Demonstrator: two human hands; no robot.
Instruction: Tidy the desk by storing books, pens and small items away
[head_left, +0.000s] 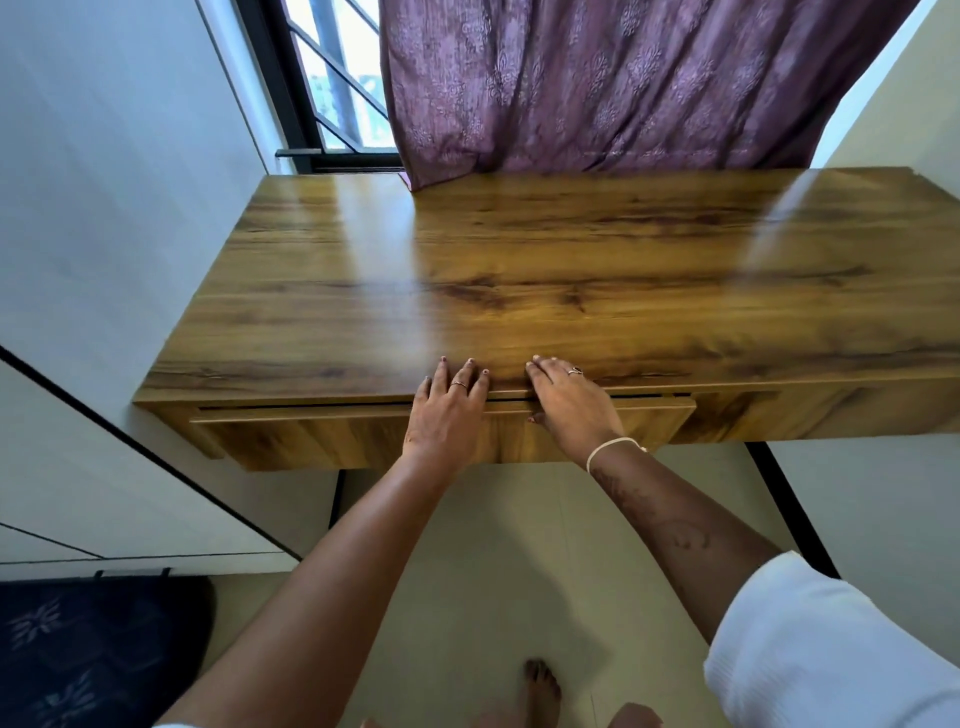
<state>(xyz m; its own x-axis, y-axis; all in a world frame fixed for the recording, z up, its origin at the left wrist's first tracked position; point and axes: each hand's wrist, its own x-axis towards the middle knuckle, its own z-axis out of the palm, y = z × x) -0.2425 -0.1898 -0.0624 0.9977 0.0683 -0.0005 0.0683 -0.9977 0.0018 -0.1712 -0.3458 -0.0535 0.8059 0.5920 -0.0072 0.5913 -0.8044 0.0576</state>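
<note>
My left hand and right hand lie flat and open, side by side, at centre frame on the front edge of the wooden desk, gripping nothing. The drawer sits just under my palms, slightly ajar. A purple curtain hangs at the top.

Two bare forearms. The left hand wears a thin ring on one finger. The right hand wears a dark-stoned ring and a pale cord bracelet at the wrist — a swirling henna-like pattern runs along that forearm, up to a white ribbed sleeve. Nails are painted dark.
</note>
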